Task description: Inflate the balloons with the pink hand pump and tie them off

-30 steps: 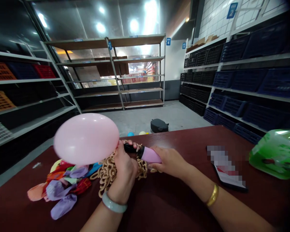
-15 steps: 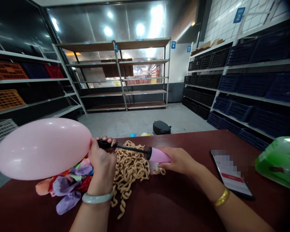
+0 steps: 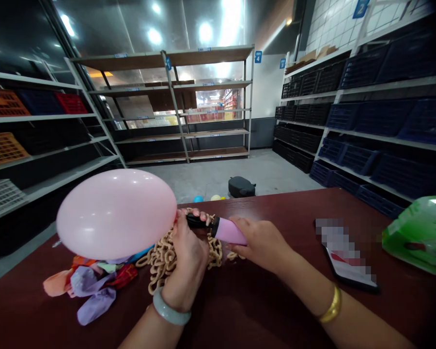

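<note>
A large inflated pink balloon [image 3: 116, 215] sits at the nozzle end of a hand balloon pump [image 3: 229, 231] with a pink barrel and black end. My left hand [image 3: 189, 242] is closed around the black part of the pump, right at the balloon's neck, which its fingers hide. My right hand [image 3: 263, 245] grips the pink barrel. The pump is pushed together, its rod out of sight. Below my left hand lies a pile of tan twisted snack pieces [image 3: 163, 259]. Several limp balloons [image 3: 94, 286] in purple, orange, red and other colours lie under the inflated one.
On the dark red table [image 3: 276, 310] a phone [image 3: 345, 254] lies to the right, beside a green bag [image 3: 417, 237]. Beyond the table a dark grey object [image 3: 241, 186] is on the floor. Shelves with crates [image 3: 363, 160] line both sides; a rack [image 3: 174, 106] stands behind.
My left hand has moved right toward my right hand, carrying the balloon along. The black rod that showed between them has slid into the barrel. The view has shifted slightly.
</note>
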`<state>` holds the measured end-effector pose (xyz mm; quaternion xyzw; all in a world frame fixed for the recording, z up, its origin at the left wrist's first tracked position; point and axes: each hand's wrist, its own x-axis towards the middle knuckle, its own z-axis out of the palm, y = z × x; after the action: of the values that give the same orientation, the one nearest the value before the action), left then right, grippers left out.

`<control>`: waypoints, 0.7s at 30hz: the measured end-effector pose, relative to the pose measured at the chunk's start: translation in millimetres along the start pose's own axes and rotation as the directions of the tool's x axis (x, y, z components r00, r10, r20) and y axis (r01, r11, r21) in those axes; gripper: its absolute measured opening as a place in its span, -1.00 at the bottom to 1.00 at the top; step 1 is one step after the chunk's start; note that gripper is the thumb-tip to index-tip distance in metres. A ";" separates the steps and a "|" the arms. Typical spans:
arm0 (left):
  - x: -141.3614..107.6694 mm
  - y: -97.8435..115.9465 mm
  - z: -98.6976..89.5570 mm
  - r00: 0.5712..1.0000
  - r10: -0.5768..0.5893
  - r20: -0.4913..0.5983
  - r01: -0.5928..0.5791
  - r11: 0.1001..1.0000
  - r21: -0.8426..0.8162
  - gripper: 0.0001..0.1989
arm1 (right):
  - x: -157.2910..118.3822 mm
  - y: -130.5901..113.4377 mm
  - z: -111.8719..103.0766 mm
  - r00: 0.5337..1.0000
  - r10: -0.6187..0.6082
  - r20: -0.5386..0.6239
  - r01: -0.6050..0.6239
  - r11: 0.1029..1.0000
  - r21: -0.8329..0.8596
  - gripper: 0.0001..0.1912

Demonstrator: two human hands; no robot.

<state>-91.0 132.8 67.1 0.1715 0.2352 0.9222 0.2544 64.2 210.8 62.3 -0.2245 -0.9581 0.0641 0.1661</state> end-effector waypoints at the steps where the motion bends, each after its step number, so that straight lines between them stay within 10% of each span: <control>1: -2.7 -2.7 0.5 1.000 -0.010 0.009 0.010 1.000 -0.002 -0.84 | -0.2 -2.2 2.6 1.000 0.005 -0.004 -0.005 1.000 0.012 -0.39; 9: 11.5 -1.6 -10.5 0.999 -0.015 -0.043 0.019 0.996 0.082 -0.83 | 4.7 -7.8 15.7 0.999 0.008 0.046 -0.014 0.991 0.131 -0.39; 21: 69.3 70.8 -40.3 0.974 0.126 -0.188 -0.123 0.992 0.027 -0.80 | 4.3 15.9 -5.4 0.981 -0.076 0.178 0.036 0.975 0.218 -0.50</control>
<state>-192.4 103.1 84.2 0.0993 0.2541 0.9467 0.1712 69.0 227.2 65.4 -0.1714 -0.9628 0.1826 0.1012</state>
